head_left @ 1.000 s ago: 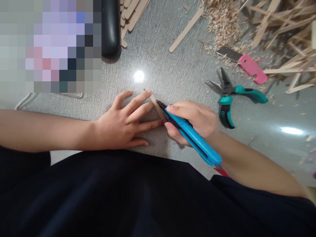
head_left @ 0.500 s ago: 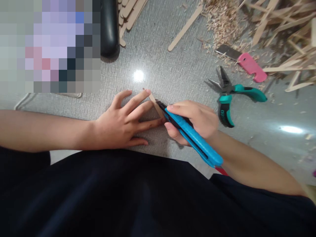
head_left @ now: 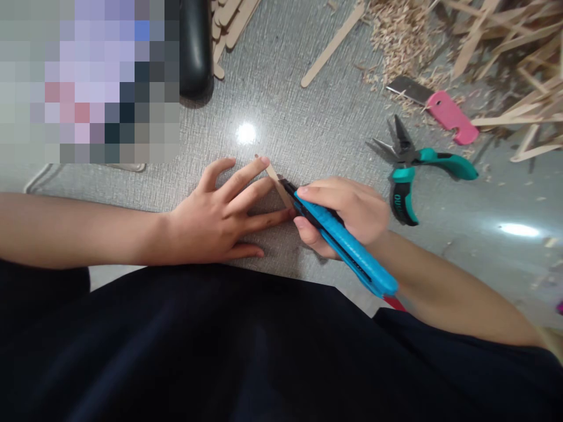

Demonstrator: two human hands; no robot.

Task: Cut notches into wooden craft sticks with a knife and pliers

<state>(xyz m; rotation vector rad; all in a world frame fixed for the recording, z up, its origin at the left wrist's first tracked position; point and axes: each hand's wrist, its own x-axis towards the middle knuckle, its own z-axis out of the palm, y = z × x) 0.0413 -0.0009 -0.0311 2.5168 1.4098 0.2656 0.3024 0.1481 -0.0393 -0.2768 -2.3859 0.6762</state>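
Observation:
My left hand (head_left: 224,211) lies flat with its fingers spread, and its fingertips press a thin wooden craft stick (head_left: 278,186) against the table. The stick slants from the upper left down toward my right hand. In my right hand (head_left: 345,214) is a blue utility knife (head_left: 352,252), gripped with the thumb and fingers around its body. Its dark front end meets the stick between my left fingers and my right thumb. How deep the blade sits in the wood cannot be made out. Something red shows at the knife's rear end.
Teal-handled pliers (head_left: 407,161) lie with jaws apart right of my right hand. Beyond them are a pink-handled blade (head_left: 451,117), wood shavings (head_left: 400,44) and a heap of sticks (head_left: 514,47). A single stick (head_left: 332,47), stacked sticks (head_left: 235,26) and a black object (head_left: 196,50) are at the back.
Both hands, the stick and the knife look almost the same. The knife's front end has shifted very slightly along the stick; the whole view has moved a little.

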